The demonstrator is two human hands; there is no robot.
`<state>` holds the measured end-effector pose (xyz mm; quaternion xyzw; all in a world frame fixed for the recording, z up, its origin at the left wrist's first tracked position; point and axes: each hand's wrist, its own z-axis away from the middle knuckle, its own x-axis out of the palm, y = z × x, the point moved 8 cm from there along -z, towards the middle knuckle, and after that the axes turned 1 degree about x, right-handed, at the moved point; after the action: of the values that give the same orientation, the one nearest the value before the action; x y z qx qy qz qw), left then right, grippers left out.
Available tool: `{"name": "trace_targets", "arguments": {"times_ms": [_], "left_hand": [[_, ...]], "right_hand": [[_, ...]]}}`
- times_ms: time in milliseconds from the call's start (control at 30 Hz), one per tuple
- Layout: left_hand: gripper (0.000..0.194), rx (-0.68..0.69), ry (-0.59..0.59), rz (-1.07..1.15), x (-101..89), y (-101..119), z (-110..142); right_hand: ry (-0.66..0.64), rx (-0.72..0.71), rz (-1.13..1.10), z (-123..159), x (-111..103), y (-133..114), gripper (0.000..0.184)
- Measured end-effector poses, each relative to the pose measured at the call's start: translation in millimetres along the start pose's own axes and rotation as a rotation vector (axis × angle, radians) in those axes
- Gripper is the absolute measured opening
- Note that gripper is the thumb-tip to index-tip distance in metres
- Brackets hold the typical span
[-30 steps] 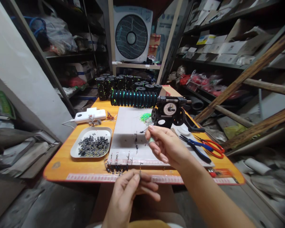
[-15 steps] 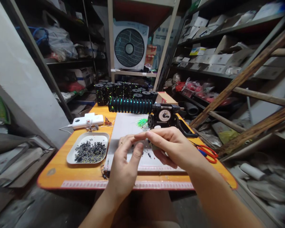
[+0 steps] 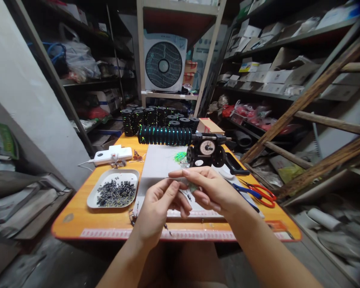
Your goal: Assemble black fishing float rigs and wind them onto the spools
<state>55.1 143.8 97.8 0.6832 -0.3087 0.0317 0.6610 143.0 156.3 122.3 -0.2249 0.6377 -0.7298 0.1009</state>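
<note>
Left hand [image 3: 157, 204], thumb and forefinger pinched together, contents unclear; right hand [image 3: 211, 189], curled, holds a pale-green piece [image 3: 193, 186] near the bench's [image 3: 78, 200] front edge, presumably for control; tray [image 3: 103, 175] of black parts [image 3: 117, 194] sits toward left edge, likely for reach.

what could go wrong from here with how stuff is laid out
The open tray of small black parts sits near the left hand, so a knock might spill it. Loose dark pieces beside that forearm could be brushed off the table.
</note>
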Motion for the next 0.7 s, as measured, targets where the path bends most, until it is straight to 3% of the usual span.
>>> {"name": "trace_targets", "arguments": {"times_ms": [100, 167, 233, 400, 700], "left_hand": [[0.020, -0.018, -0.022, -0.027, 1.9, -2.1, 1.7], [0.020, -0.044, -0.022, 0.035, 2.4, -9.5, 4.7], [0.022, -0.065, -0.001, 0.128, 0.8, -18.5, 8.3], [0.024, -0.071, 0.062, 0.185, -5.2, -32.0, 19.6], [0.021, -0.201, 0.104, 0.309, -1.1, -54.4, 45.4]], "right_hand": [[-0.014, 0.044, -0.158, -2.7, 2.2, 5.0, 0.032], [0.002, 0.082, -0.342, -7.0, 4.3, 11.9, 0.022], [0.033, 0.101, -0.465, -12.4, 6.1, 19.0, 0.024], [0.059, 0.108, -0.520, -22.4, 9.7, 28.7, 0.033], [0.107, 0.100, -0.517, -22.9, 3.6, 31.4, 0.030]]}}
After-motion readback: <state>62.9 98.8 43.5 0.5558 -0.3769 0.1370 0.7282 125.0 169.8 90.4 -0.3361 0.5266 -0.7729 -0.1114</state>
